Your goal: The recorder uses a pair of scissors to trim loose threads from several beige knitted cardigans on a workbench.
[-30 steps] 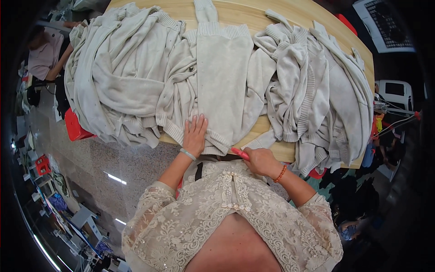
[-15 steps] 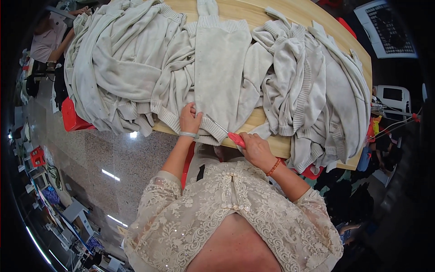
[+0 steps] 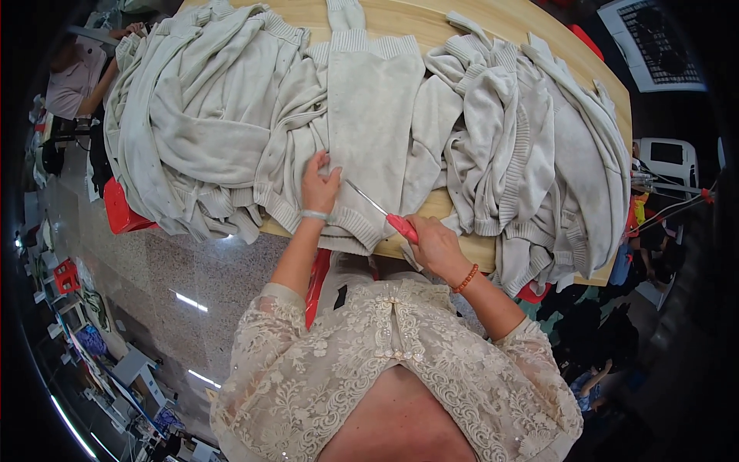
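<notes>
A pale grey knitted sweater [image 3: 371, 115] lies flat in the middle of the table, its ribbed hem toward me. My left hand [image 3: 319, 186] rests at the sweater's left edge, thumb and fingers a little apart with the fingers partly curled. Gripped in my right hand [image 3: 437, 248], at the near edge of the table, is a red-handled tool [image 3: 400, 226] with a thin metal shaft. The shaft slants up and left over the sweater, its tip just right of my left thumb. Whether the tip touches the knit I cannot tell.
Heaped pale grey sweaters [image 3: 212, 115] lie on the left, and another pile [image 3: 531, 146] covers the right of the wooden table [image 3: 437, 206]. A red stool [image 3: 123, 208] stands beyond the left edge. A person [image 3: 77, 81] sits at the far left.
My left hand has shifted slightly up and left, and its thumb and fingers are further apart. The tool's tip has moved a little up the sweater, following the hand.
</notes>
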Demonstrator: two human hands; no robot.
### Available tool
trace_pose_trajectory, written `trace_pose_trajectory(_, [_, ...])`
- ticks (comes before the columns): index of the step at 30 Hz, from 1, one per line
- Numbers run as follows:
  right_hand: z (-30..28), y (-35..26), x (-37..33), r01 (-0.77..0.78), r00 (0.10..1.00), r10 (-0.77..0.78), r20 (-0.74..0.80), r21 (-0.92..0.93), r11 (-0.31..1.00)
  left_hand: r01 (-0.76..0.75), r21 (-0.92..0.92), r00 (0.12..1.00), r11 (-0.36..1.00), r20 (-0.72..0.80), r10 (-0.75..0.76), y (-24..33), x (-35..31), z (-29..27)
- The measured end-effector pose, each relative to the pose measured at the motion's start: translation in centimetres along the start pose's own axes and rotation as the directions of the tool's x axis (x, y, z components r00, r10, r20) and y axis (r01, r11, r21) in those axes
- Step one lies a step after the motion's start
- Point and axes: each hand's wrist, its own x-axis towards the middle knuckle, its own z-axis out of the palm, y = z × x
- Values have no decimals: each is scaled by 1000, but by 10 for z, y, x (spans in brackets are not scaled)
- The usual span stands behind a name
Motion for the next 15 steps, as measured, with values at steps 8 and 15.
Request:
trace_pose_trajectory(8, [3, -4, 46, -69, 997, 71, 32, -57, 996, 451, -281, 892, 847, 100, -441, -18, 57, -2])
trace_pose_trajectory(15, [1, -7, 70, -60, 996, 64, 54, -64, 996, 436, -257, 900, 862, 99, -425, -21, 58, -3])
